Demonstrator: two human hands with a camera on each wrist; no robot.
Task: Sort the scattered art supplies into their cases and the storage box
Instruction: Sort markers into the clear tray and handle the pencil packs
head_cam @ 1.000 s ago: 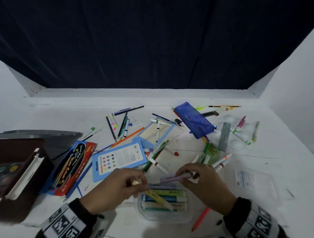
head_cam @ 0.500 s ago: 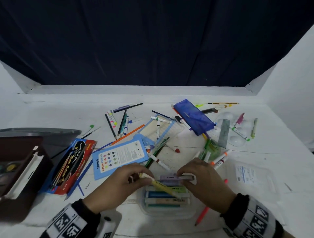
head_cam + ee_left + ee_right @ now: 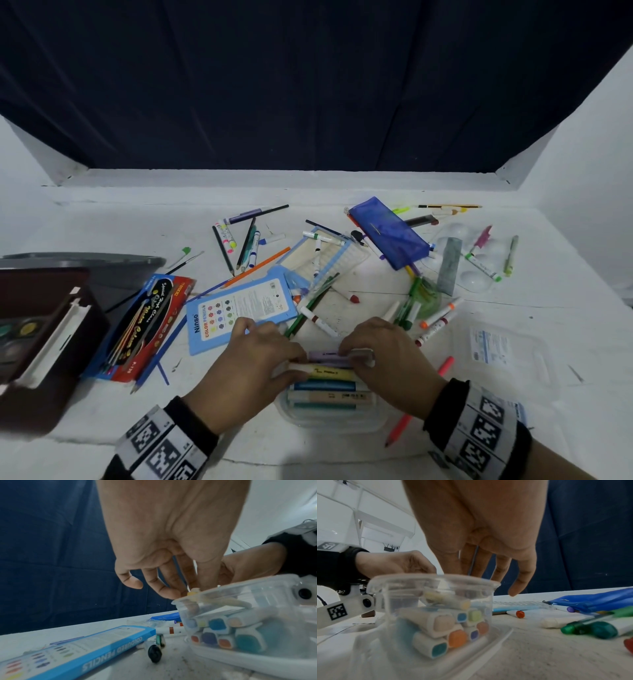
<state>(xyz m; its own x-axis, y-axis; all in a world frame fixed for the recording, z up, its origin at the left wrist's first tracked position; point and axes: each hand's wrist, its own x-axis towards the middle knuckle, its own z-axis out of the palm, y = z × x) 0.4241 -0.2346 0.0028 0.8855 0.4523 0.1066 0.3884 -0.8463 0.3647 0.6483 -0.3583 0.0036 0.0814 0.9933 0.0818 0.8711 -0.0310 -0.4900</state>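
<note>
Over the clear marker case [image 3: 329, 416] at table front, left hand [image 3: 246, 368] pinches the yellow marker [image 3: 327, 371]; right hand [image 3: 387, 356] grips the purple marker [image 3: 327, 356]. Blue pencil box [image 3: 239, 313] just left; loose green markers [image 3: 407, 310], red pencil [image 3: 400, 428] crowd the right.

clear plastic case [image 3: 329, 423] – open, near table edge, packed w/ pastel highlighters lying flat, stacked | yellow highlighter [image 3: 327, 371] – on top of stack, tilted, one end at case rim | lilac highlighter [image 3: 327, 356] – just behind yellow, at case's far rim | loose markers/pencils – scattered beyond case
</note>
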